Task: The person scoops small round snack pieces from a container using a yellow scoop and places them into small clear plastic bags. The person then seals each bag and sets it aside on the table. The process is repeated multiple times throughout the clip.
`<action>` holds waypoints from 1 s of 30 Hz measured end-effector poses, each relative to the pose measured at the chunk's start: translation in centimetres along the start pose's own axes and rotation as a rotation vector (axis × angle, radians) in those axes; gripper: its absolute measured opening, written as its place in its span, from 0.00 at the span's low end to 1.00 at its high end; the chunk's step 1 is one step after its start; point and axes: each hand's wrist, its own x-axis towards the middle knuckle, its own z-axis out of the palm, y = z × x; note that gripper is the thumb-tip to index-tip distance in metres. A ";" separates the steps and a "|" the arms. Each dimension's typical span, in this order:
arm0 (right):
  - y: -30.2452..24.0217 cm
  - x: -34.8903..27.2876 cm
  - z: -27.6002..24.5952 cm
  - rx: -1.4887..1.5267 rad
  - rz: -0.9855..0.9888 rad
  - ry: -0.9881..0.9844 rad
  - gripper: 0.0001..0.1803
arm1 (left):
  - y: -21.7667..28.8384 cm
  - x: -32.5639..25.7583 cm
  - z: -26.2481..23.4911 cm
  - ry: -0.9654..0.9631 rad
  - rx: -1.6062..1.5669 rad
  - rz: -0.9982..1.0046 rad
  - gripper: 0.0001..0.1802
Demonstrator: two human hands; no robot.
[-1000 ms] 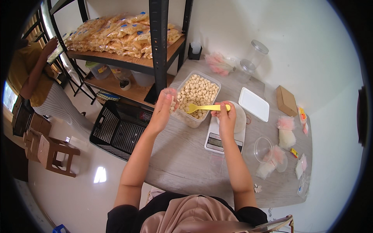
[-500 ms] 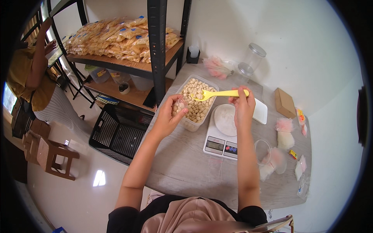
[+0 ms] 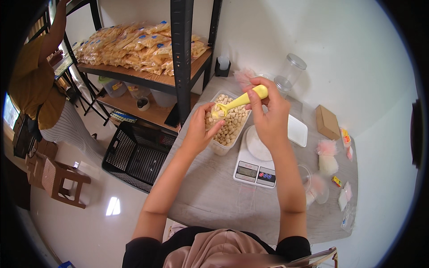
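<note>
My right hand (image 3: 270, 105) grips the handle of a yellow plastic spoon (image 3: 241, 101), which tilts down to the left. The spoon's bowl meets the fingers of my left hand (image 3: 201, 127), with some pale pieces in it. Curled around a small clear plastic bag (image 3: 209, 119), my left hand hides most of it. Below both hands stands a clear rectangular tub (image 3: 220, 149) full of pale round nut-like pieces (image 3: 234, 125). To its right is a white digital kitchen scale (image 3: 254, 169) with a round pan, partly covered by my right wrist.
A white lid (image 3: 296, 131) and a brown cardboard box (image 3: 327, 122) lie on the grey table (image 3: 201, 196). Clear jars (image 3: 292, 69) stand by the wall. Shelves with bagged snacks (image 3: 134, 47) and a black crate (image 3: 138, 149) are at left, near another person (image 3: 49, 102).
My right hand has moved left and tipped the spoon, bringing its bowl from over the tub to the bag in my left hand. The other person has shifted slightly.
</note>
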 end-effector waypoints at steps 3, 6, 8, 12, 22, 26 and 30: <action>-0.7 0.2 0.5 -0.052 -0.098 0.016 0.11 | 0.1 0.1 0.6 0.022 -0.029 -0.048 0.27; -0.5 0.3 0.3 -0.062 -0.091 0.034 0.11 | 0.1 0.2 0.9 0.017 -0.043 -0.069 0.27; -0.3 0.3 0.0 -0.051 -0.075 0.055 0.11 | 0.1 0.3 0.9 0.014 -0.044 -0.064 0.26; 0.2 -0.1 -0.3 -0.006 -0.049 0.102 0.11 | 0.0 0.3 0.9 0.011 -0.028 -0.048 0.25; 6.5 -5.8 1.7 0.333 0.467 0.322 0.10 | 0.0 -0.1 -0.5 -0.222 -0.545 -0.243 0.16; 9.0 -8.1 2.6 0.371 0.609 0.231 0.09 | 1.3 -2.0 -0.1 -0.297 -0.672 -0.249 0.16; 10.4 -8.8 2.2 0.280 0.649 0.066 0.10 | 2.0 -4.0 -0.1 -0.324 -0.810 -0.329 0.15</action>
